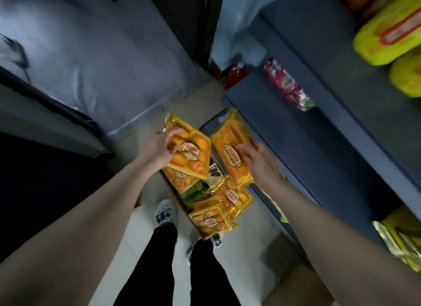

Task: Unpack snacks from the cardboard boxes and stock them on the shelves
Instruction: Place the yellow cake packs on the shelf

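Here, at the centre of the frame, each hand has a yellow pastry pack over the cardboard box (180, 203) on the floor. The left hand (163, 146) curls round the edge of the left pack (189, 153); the right hand (257, 162) lies on the right pack (232, 150), fingers hooked over its far edge. More packs (211, 219) fill the box below, lower centre. The grey shelves (296, 128) run along the right, with a pink bag (284, 84) and yellow bags (391, 30) already stocked at upper right. To do this well, I'd lift both packs level, grip their rims rather than squeeze the pastries, and set them flat, labels up, on a bare stretch of shelf
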Demonstrator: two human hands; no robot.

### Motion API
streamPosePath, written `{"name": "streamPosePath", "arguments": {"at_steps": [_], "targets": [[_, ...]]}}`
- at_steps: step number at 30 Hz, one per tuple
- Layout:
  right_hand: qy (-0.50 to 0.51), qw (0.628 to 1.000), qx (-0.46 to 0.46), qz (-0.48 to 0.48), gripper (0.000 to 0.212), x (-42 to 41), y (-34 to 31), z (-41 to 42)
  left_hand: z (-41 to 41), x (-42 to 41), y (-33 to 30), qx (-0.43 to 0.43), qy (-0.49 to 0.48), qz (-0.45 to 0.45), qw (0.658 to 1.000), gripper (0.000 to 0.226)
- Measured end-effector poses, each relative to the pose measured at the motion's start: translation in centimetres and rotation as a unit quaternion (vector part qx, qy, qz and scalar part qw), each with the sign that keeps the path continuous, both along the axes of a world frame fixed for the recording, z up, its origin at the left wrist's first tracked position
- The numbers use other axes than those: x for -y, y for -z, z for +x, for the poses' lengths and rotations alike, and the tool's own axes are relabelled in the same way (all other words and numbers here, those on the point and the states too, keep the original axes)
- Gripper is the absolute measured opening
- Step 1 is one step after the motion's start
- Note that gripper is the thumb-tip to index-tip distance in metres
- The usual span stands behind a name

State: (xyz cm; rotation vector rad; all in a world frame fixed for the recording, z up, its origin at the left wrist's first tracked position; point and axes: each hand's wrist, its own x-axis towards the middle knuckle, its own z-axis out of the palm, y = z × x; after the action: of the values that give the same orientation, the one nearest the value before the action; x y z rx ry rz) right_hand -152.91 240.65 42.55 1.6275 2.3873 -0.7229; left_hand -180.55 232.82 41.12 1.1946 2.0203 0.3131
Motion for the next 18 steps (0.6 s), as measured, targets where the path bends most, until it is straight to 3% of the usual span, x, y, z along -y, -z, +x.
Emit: {"name": "streamPosePath", "arguments": {"at_steps": [7, 12, 18], "targets": [[-0.056, 0.995, -0.021, 0.084, 0.037, -0.9, -14.1, 0.0, -3.3, -1.7, -15.1, -0.078, 0.059, 0.041, 0.994, 0.041], [-0.075, 0.988, -0.007, 0.132, 0.039, -1.4, -22.3, -1.3, -6.2, -3.5, -24.8, -0.113, 0.179, 0.087, 0.974, 0.048], [-0.078, 0.983, -0.004, 0.164, 0.039, -2.3, -32.4, -1.5, -7.9, -6.0, -34.8, -0.063, 0.272, 0.152, 0.948, 0.045]]}}
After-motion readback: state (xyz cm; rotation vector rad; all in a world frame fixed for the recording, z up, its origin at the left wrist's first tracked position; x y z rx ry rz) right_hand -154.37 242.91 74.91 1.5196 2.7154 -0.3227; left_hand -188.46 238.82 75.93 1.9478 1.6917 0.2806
